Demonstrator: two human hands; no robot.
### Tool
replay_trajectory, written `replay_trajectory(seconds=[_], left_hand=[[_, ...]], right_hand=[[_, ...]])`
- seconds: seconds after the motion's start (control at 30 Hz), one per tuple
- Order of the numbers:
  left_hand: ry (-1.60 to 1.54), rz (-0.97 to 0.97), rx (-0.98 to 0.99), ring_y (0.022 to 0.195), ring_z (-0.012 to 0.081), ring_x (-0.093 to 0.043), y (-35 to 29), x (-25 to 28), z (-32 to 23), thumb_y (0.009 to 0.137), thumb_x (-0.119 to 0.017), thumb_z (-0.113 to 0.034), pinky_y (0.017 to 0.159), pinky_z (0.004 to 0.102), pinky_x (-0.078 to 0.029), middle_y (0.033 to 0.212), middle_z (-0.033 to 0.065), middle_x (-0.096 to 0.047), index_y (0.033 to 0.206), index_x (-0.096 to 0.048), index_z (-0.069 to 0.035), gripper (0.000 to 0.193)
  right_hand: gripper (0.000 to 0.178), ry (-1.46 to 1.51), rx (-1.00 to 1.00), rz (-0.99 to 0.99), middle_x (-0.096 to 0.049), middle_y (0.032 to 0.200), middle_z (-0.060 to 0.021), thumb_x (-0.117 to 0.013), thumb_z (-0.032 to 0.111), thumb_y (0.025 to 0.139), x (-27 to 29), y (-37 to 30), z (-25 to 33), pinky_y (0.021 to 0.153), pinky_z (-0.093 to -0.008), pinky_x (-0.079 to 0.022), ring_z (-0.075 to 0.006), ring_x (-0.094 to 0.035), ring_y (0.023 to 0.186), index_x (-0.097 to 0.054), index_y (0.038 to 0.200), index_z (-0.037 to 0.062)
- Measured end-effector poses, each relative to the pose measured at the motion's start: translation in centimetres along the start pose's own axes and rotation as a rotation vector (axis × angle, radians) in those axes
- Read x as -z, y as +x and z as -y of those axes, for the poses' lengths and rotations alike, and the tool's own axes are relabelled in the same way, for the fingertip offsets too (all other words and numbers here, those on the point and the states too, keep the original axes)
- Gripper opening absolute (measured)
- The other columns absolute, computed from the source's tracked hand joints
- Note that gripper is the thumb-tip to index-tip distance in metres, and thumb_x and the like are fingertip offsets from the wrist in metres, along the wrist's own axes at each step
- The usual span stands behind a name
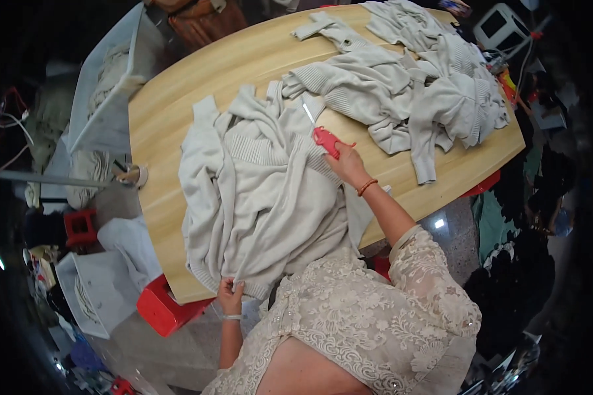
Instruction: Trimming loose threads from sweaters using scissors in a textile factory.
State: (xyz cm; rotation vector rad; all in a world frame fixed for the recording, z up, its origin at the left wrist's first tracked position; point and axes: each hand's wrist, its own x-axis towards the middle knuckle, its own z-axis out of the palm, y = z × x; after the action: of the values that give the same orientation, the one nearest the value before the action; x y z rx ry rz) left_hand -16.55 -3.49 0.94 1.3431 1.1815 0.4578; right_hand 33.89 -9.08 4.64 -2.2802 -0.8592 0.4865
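A light grey knit sweater [263, 191] lies rumpled across the near part of the wooden table [168, 131], its lower edge hanging toward my lap. My left hand [230, 296] pinches its ribbed edge near the table's front. Over the sweater's upper right side, my right hand [348, 164] is closed on red-handled scissors [325, 141]. Their slim silver blade points away from me, up and to the left. A pile of similar grey knit sweaters [402, 92] spreads over the far right of the table.
Left of the table stand a white bin [105, 99] with folded knits and a lower white bin [102, 293]. A red stool [165, 306] sits under the table's near left corner. At the left edge is a roll of tape [140, 175]. A white device [501, 29] stands beyond the far right.
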Motion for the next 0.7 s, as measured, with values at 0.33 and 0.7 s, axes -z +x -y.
replay_trajectory(seconds=[0.33,0.7], left_hand=[[-0.212,-0.07,0.171,0.08,0.0052,-0.056,-3.6,-1.5,0.3,0.088,-0.063,-0.004,0.073,0.0199,-0.044,0.094,0.0,-0.062,0.104,-0.058,-0.001,0.017],[-0.169,-0.043,0.091,0.084,0.0056,-0.053,-5.4,0.9,-4.1,0.087,-0.066,-0.008,0.075,0.021,-0.043,0.094,-0.0016,-0.059,0.104,-0.057,-0.003,0.02]], right_hand=[[0.041,0.061,0.038,0.256,-0.061,0.082,-0.019,-0.071,0.033,0.076,-5.8,6.7,-2.9,0.072,-0.0383,-0.047,-0.0278,-0.06,0.077,-0.059,0.088,-0.0037],[0.022,0.374,-0.087,0.395,-0.051,0.063,0.0034,-0.074,0.021,0.079,-3.2,6.5,-0.3,0.044,-0.0231,-0.038,-0.0061,-0.046,0.05,-0.06,0.077,0.0041]])
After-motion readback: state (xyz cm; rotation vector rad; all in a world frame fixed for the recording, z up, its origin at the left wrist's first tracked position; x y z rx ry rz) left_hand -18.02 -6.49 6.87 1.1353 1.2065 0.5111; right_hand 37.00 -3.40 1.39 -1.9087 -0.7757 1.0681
